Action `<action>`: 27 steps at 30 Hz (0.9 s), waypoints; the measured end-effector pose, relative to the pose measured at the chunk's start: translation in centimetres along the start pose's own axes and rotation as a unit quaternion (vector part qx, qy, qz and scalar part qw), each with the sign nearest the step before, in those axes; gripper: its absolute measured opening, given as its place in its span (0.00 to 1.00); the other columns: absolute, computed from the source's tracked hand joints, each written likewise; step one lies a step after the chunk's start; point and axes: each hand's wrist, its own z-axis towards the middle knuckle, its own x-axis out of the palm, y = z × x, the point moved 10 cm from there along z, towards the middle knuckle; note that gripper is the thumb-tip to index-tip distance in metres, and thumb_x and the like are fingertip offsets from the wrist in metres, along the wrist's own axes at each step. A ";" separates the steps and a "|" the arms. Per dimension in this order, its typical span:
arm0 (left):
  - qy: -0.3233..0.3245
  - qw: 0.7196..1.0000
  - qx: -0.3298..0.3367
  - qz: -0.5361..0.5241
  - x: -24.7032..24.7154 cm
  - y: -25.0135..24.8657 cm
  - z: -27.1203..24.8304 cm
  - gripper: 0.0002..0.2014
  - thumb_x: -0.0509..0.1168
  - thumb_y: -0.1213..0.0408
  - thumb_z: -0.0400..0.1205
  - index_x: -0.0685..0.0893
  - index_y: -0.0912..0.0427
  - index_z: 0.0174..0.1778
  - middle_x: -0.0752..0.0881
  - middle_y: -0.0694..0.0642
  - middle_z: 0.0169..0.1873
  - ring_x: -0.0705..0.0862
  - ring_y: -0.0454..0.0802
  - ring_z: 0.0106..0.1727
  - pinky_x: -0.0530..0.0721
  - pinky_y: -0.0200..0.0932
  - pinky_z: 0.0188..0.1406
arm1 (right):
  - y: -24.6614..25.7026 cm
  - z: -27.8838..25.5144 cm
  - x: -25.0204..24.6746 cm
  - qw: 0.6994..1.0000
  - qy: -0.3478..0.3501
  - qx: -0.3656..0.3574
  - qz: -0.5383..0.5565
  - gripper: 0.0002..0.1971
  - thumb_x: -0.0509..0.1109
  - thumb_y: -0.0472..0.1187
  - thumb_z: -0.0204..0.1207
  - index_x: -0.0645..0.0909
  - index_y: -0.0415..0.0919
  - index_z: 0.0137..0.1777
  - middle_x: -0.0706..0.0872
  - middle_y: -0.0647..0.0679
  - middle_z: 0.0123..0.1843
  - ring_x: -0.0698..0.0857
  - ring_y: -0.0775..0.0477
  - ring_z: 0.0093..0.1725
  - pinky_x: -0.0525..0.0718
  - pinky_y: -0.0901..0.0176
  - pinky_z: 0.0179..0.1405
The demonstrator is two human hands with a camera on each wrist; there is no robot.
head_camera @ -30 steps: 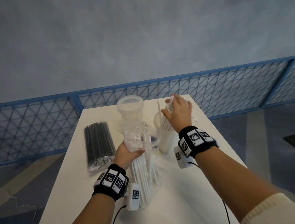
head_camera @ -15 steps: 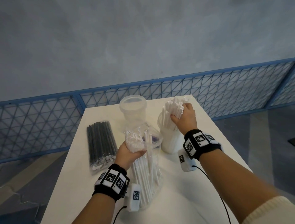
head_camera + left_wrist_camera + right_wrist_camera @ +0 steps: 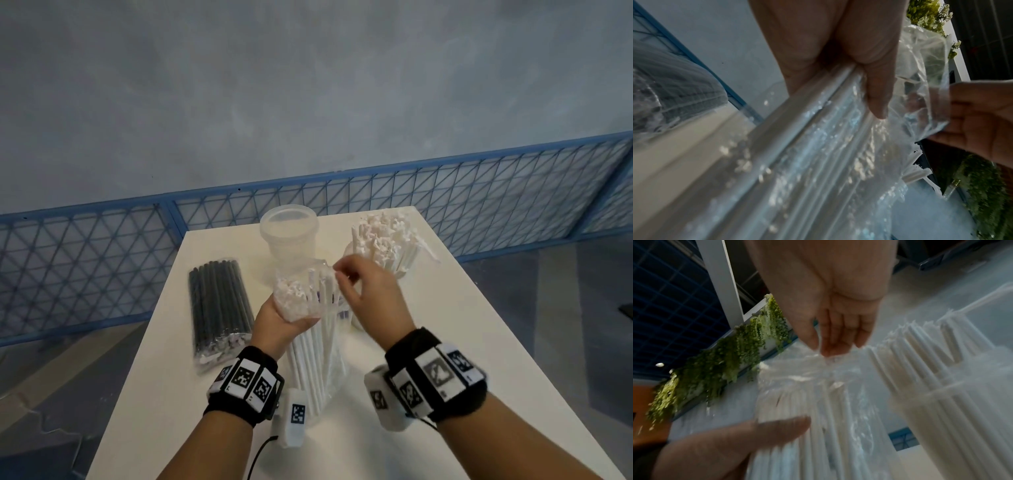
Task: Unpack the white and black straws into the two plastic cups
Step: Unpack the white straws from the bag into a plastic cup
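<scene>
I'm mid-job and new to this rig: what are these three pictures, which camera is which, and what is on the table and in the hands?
There is no machine here: a person works with two bare hands, with a tagged band and a small camera at each wrist. The wide picture comes from a head camera looking down; the two close, blurry ones look along each hand.

On the white table lie a sealed pack of black straws, an empty clear cup and a second cup full of white straws.

The left hand grips the open bag of white straws, standing on the table. The right hand reaches into the bag's mouth, fingertips at the plastic; whether it pinches anything is unclear.
</scene>
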 end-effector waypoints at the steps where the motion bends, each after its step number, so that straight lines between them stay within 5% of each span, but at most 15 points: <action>1: 0.003 1.000 0.003 0.001 0.1 0.0 -0.1 0.30 0.79 0.74 0.64 0.80 0.66 0.62 0.88 0.63 0.55 0.86 0.57 0.59 0.84 0.56 0.61 | -0.8 -0.4 1.4 0.998 0.046 0.028 -0.028 0.09 0.64 0.41 0.80 0.80 0.39 0.57 0.86 0.47 0.49 0.83 0.50 0.47 0.80 0.57 0.49; 6: 0.014 0.999 0.029 0.016 0.2 -0.6 -0.9 0.26 0.79 0.72 0.65 0.80 0.54 0.57 0.88 0.50 0.49 0.86 0.44 0.52 0.85 0.31 0.45 | -2.0 -0.9 3.2 0.987 0.110 0.071 -0.091 0.16 0.62 0.44 0.81 0.77 0.34 0.62 0.85 0.41 0.56 0.83 0.42 0.56 0.78 0.55 0.55; 13: 0.041 0.998 0.052 0.007 1.1 -1.6 -1.7 0.25 0.76 0.78 0.66 0.80 0.52 0.55 0.88 0.54 0.51 0.87 0.48 0.53 0.86 0.35 0.47 | -3.0 -1.3 5.2 0.966 0.202 0.134 -0.084 0.24 0.68 0.46 0.77 0.71 0.33 0.67 0.85 0.40 0.58 0.84 0.41 0.57 0.80 0.56 0.53; 18: 0.047 0.997 0.054 -0.020 1.3 -2.2 -1.8 0.30 0.76 0.82 0.64 0.78 0.57 0.59 0.87 0.49 0.49 0.88 0.34 0.45 0.85 0.30 0.41 | -2.7 -1.3 6.3 0.952 0.276 0.132 -0.027 0.33 0.74 0.42 0.70 0.66 0.38 0.74 0.83 0.43 0.56 0.81 0.48 0.48 0.77 0.65 0.45; 21: 0.075 0.995 0.064 -0.016 1.4 -2.4 -2.0 0.36 0.78 0.84 0.59 0.76 0.55 0.61 0.86 0.48 0.51 0.87 0.34 0.47 0.84 0.30 0.41 | -2.2 -1.3 6.7 0.958 0.271 0.095 -0.017 0.11 0.76 0.41 0.68 0.80 0.45 0.50 0.84 0.47 0.42 0.77 0.53 0.38 0.77 0.64 0.38; 23: 0.095 0.993 0.067 -0.004 1.6 -2.2 -2.0 0.42 0.79 0.84 0.56 0.73 0.56 0.65 0.85 0.50 0.54 0.87 0.35 0.51 0.84 0.32 0.43 | -2.1 -1.7 7.2 0.960 0.266 0.089 -0.012 0.13 0.77 0.42 0.67 0.73 0.49 0.37 0.77 0.52 0.38 0.75 0.54 0.36 0.71 0.73 0.33; 27: 0.115 0.989 0.076 0.046 2.0 -2.0 -2.0 0.44 0.82 0.79 0.55 0.71 0.47 0.62 0.84 0.50 0.57 0.85 0.43 0.59 0.85 0.36 0.50 | -2.3 -2.0 7.5 0.970 0.219 0.100 0.013 0.31 0.80 0.44 0.64 0.71 0.40 0.65 0.81 0.47 0.55 0.78 0.51 0.50 0.73 0.72 0.42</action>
